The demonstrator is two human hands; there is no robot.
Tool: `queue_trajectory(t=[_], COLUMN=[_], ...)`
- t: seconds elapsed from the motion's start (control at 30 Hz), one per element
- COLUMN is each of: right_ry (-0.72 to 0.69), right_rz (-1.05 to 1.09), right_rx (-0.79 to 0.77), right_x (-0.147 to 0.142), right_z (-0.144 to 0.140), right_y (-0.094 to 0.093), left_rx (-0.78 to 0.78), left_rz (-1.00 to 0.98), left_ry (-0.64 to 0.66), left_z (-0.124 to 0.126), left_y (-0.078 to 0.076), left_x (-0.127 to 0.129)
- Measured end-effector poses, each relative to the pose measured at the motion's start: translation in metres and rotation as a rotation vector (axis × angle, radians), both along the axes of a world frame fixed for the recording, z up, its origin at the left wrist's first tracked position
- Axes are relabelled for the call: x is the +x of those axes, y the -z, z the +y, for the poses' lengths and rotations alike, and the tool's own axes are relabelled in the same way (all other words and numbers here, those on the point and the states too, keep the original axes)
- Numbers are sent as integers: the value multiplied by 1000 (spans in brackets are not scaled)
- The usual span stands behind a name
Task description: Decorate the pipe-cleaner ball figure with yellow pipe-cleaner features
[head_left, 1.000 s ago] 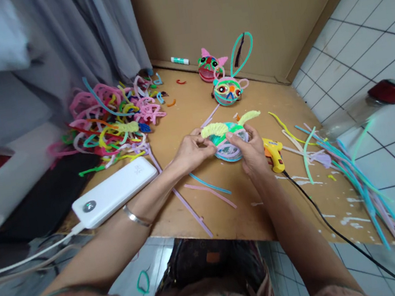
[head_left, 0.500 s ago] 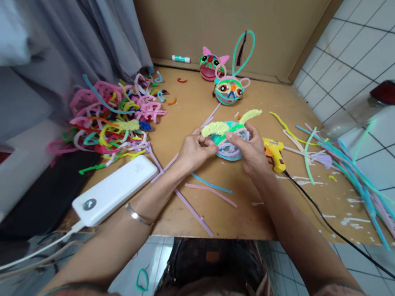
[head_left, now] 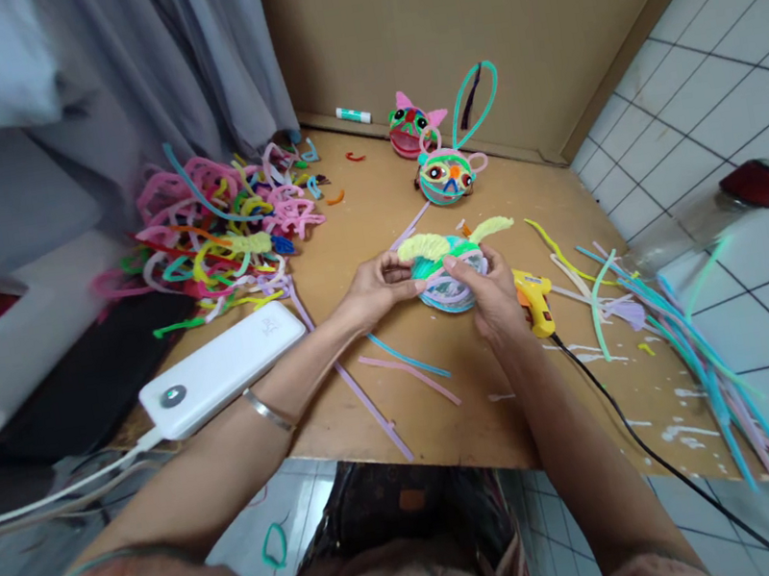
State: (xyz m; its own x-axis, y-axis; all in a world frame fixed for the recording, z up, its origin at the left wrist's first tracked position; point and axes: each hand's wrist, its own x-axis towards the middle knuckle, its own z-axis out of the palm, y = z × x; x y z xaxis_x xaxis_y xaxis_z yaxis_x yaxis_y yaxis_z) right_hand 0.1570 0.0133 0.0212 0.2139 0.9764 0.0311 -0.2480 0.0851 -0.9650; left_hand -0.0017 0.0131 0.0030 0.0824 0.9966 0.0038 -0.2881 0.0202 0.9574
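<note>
Not much to read here, honestly. The white power bank (head_left: 222, 369) is showing a faint grey mark near its far end — looks like a logo or a couple of characters, but it's coming out too small and blurry to make out. Its round button at the near end is just a dark disc, no digits showing. The glue stick (head_left: 352, 116) by the back wall is wearing a green and white wrapper, yet any print on it is too tiny to read. The yellow glue gun (head_left: 534, 297) isn't showing any brand either — so nothing legible anywhere
</note>
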Motion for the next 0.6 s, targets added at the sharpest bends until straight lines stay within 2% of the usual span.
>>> queue_trajectory(t=[0.13,0.3,0.4,0.6], right_ry=[-20,-46,-32,-39], right_rz=[0,30,80,162], right_rx=[6,31,19,-7], right_x=[-5,-9,-7,-1], right_z=[-5,-8,-4,6], right_y=[-3,-2,0,5], left_rx=[19,111,153,146], left_rz=[-44,2,40,33], left_ry=[53,108,134,161], left_z=[3,7,7,5], left_y=[3,7,7,4], left_x=[-3,-8,-11,-12])
